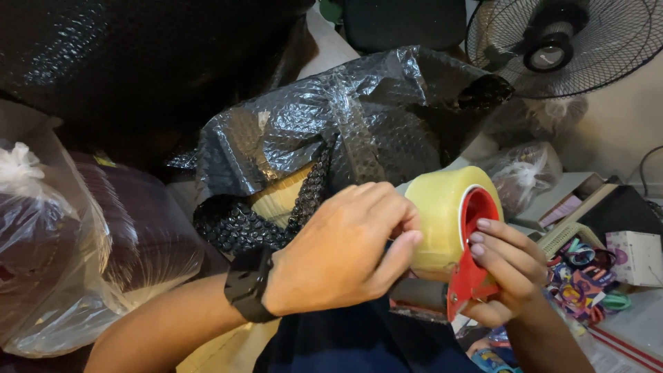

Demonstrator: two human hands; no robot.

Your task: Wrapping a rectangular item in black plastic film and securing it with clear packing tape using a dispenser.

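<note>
Hands (345, 249) around yellowish tape roll (442, 214)

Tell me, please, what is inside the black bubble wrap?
A pale yellow ribbed object shows through a gap in the black bubble wrap. The wrap covers the rest, so its whole shape is hidden.

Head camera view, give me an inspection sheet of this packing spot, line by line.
Surface: nearly hidden; pale bit at the right edge.
Job's things: tape dispenser, red frame, yellowish roll; black bubble-wrap bundle behind.
Clutter: clear plastic bags, small boxes, colourful bands.
Hands: left hand pinches at the roll; right hand grips the dispenser.
Cables: dark cord on the wall.
Surroundings: fan.
</note>
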